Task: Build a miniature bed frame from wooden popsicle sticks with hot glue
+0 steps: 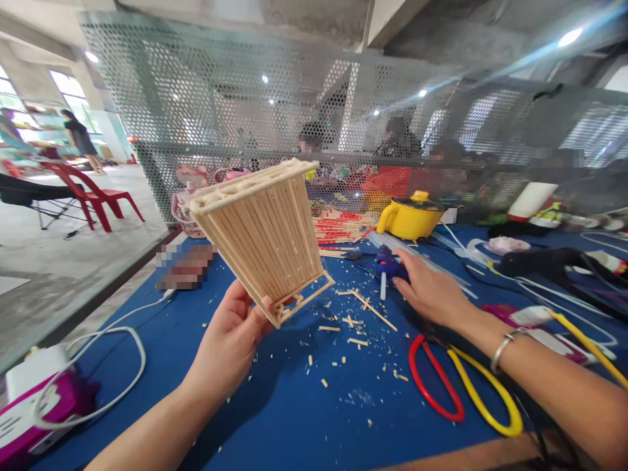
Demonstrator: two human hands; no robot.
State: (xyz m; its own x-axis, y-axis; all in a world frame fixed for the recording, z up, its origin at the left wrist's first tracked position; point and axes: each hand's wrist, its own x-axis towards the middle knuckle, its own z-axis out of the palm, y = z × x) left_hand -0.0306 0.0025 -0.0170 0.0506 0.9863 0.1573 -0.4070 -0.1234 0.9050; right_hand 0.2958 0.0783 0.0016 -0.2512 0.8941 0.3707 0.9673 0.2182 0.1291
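Seen from a head camera looking down at a blue table (304, 418), much is lying hidden or unclear: a pixelated patch (185, 266) is covering something at the table's far left, people behind the perforated metal screen (343, 111) are showing only as blurred shapes, and the person's forearms are running out of the bottom edge. The left hand (230, 340) is holding up a box built of thin wooden sticks (262, 235), tilted, with fingers and thumb pinching its lower corner; the fingers behind it are hidden. The right hand (432, 291) is lying over a blue glue gun (387, 265) on the table, its fingers loosely curled on the gun's body; whether they are gripping it is impossible to tell. Stick offcuts (353, 324) are littering the cloth between the hands. Scissors with one red and one yellow handle (458, 389) are lying just beside the right wrist, partly under it. A yellow pot (411, 216) is standing behind the gun, beside a pile of red-tipped sticks (341, 229). No writing is readable anywhere.
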